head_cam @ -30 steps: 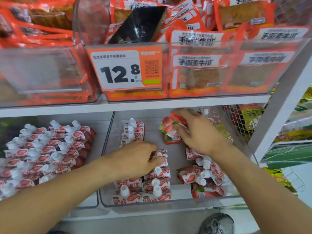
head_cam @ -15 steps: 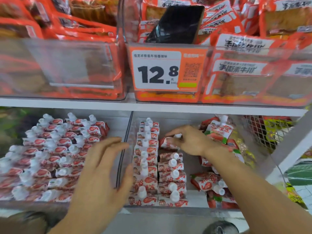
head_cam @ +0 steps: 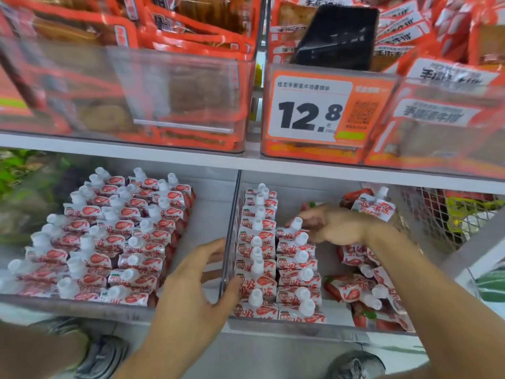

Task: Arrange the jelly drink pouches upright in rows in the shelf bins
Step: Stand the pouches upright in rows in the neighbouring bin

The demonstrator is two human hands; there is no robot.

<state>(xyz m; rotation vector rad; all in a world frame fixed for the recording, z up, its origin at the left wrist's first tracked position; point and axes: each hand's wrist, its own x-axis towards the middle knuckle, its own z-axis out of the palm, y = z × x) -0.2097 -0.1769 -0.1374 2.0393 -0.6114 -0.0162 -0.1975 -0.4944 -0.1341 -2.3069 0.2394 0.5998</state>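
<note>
A white store shelf [head_cam: 300, 170] carries two clear bins on its lower level, under bins of orange snack packs [head_cam: 191, 36] and a 12.8 price tag [head_cam: 322, 110]. The left bin [head_cam: 207, 214] holds jelly drink pouches [head_cam: 114, 236] upright in rows, and the right bin [head_cam: 300, 328] has two upright rows [head_cam: 276, 258] along its left wall with loose pouches [head_cam: 363, 285] heaped at its right side. The left hand [head_cam: 196, 291] has its fingers spread, thumb at the wall between the bins, while the right hand [head_cam: 333, 225] seems to pinch the rearmost pouch [head_cam: 293, 228] of the second row.
</note>
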